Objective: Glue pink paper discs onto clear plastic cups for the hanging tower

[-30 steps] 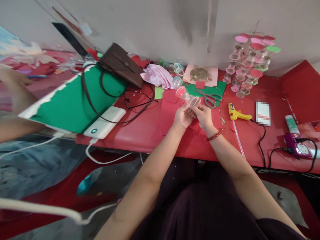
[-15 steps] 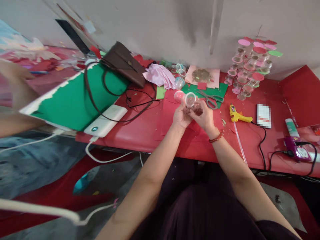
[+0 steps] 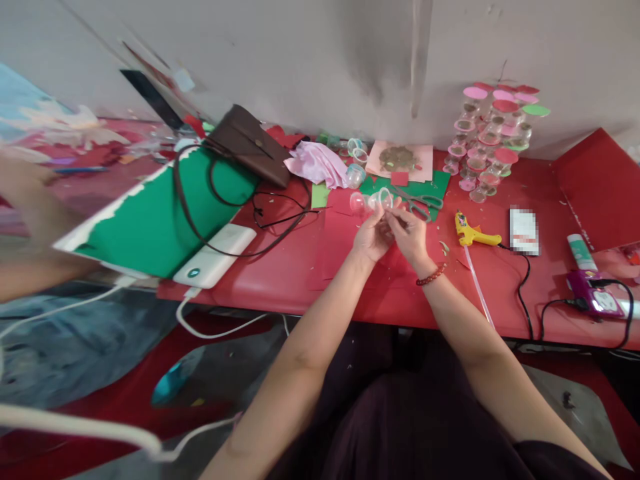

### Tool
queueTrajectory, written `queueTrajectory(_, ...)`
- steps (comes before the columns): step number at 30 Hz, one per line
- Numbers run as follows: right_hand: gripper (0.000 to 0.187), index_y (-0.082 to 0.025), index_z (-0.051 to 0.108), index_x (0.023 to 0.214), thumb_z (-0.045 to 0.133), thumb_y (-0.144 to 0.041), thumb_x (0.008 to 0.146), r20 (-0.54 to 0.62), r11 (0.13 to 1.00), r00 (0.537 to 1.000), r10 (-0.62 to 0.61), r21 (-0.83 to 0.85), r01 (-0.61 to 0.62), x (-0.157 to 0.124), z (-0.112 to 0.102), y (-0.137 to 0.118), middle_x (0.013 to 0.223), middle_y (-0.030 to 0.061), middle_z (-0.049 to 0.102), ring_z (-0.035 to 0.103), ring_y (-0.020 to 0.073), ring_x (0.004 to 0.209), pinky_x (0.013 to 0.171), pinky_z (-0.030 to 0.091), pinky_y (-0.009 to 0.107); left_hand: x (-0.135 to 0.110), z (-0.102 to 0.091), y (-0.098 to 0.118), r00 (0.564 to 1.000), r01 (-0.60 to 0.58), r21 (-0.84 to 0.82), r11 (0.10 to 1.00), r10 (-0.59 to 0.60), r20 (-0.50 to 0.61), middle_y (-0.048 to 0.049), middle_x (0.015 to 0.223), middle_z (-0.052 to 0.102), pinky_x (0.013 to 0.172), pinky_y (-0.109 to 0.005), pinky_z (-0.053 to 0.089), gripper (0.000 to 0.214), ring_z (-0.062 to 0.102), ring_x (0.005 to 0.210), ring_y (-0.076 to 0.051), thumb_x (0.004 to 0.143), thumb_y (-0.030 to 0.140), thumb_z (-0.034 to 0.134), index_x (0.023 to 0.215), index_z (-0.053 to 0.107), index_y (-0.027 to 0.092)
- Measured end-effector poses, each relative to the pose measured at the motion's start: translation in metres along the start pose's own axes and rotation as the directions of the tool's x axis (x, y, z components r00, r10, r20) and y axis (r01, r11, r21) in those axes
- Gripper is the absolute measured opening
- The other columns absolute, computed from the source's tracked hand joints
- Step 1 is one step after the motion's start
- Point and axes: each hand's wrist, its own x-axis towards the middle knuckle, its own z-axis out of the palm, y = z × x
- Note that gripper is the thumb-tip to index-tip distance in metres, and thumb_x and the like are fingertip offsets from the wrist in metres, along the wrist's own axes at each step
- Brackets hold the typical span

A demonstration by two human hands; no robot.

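Over the red paper sheets [image 3: 345, 257], my left hand [image 3: 371, 237] is closed around a small clear plastic cup [image 3: 385, 198] with its round rim facing up. My right hand [image 3: 410, 235], wearing a red beaded bracelet, has its thumb and fingers pinched together just below the rim. What lies between those fingertips is hidden. A small clear cup with a pink base [image 3: 358, 203] stands just left of the held cup. Grey-handled scissors [image 3: 420, 200] lie open behind my right hand, on green paper [image 3: 440, 183].
A yellow glue gun [image 3: 473, 232] lies to the right, its cord leading to a purple power socket [image 3: 595, 293]. Behind it stands a stack of cups with coloured discs [image 3: 483, 143]. On the left are a brown bag [image 3: 253, 143], a white power bank [image 3: 215, 257] and another person's arm [image 3: 30, 193].
Both hands stay together at the cup. The cup has tilted in my left hand, and my right fingers have drawn into a tighter pinch. The view has shifted slightly.
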Motion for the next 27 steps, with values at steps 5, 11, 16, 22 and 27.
queueTrajectory(5, 0.021, -0.024, 0.081, 0.093, 0.067, -0.038, 0.087, -0.052, 1.000, 0.999, -0.004, -0.023, 0.003, 0.002, 0.001, 0.001, 0.096, 0.0042, 0.082, 0.072, 0.0185, 0.086, 0.085, 0.058, 0.032, 0.011, 0.016, 0.001, 0.998, -0.069, -0.026, 0.997, 0.069, -0.016, -0.0033, 0.133, 0.076, 0.103, -0.030, 0.056, 0.041, 0.071, 0.125, -0.017, 0.101, 0.023, 0.063, 0.141, 0.064, 0.029)
queueTrajectory(11, 0.015, -0.026, 0.079, 0.087, 0.065, -0.031, 0.086, -0.014, 0.973, 0.995, -0.099, -0.210, 0.094, 0.004, -0.005, 0.001, 0.090, 0.0038, 0.078, 0.066, 0.0190, 0.079, 0.079, 0.054, 0.032, 0.023, 0.009, -0.007, 0.998, -0.057, -0.064, 0.996, 0.054, -0.046, -0.0059, 0.120, 0.079, 0.104, -0.030, 0.058, 0.044, 0.072, 0.124, -0.018, 0.099, 0.019, 0.063, 0.143, 0.063, 0.025)
queueTrajectory(16, 0.013, -0.025, 0.074, 0.078, 0.064, -0.025, 0.086, 0.073, 0.922, 0.988, -0.139, -0.355, 0.156, 0.002, -0.006, -0.001, 0.082, 0.0042, 0.073, 0.062, 0.0200, 0.077, 0.081, 0.052, 0.034, 0.020, 0.000, -0.010, 0.997, -0.047, -0.114, 0.992, 0.040, -0.061, -0.0077, 0.126, 0.077, 0.103, -0.028, 0.058, 0.039, 0.070, 0.129, -0.018, 0.104, 0.017, 0.054, 0.142, 0.063, 0.021)
queueTrajectory(22, 0.012, -0.026, 0.076, 0.083, 0.064, -0.026, 0.085, 0.025, 0.949, 0.997, -0.080, -0.305, 0.083, 0.004, -0.005, 0.001, 0.085, 0.0023, 0.074, 0.065, 0.0199, 0.079, 0.085, 0.054, 0.035, 0.019, 0.002, -0.008, 0.998, -0.040, -0.144, 0.989, 0.033, -0.053, -0.0113, 0.131, 0.076, 0.104, -0.029, 0.058, 0.041, 0.068, 0.132, -0.021, 0.104, 0.017, 0.057, 0.144, 0.063, 0.017)
queueTrajectory(27, 0.011, -0.025, 0.075, 0.090, 0.065, -0.030, 0.088, 0.006, 0.996, 1.000, 0.030, -0.083, -0.030, 0.005, 0.001, 0.003, 0.085, 0.0006, 0.074, 0.066, 0.0164, 0.078, 0.081, 0.055, 0.031, 0.021, 0.002, -0.007, 0.998, -0.035, -0.146, 0.989, 0.026, -0.066, -0.0106, 0.119, 0.080, 0.089, -0.026, 0.062, 0.040, 0.074, 0.120, -0.022, 0.105, 0.025, 0.056, 0.144, 0.064, 0.018)
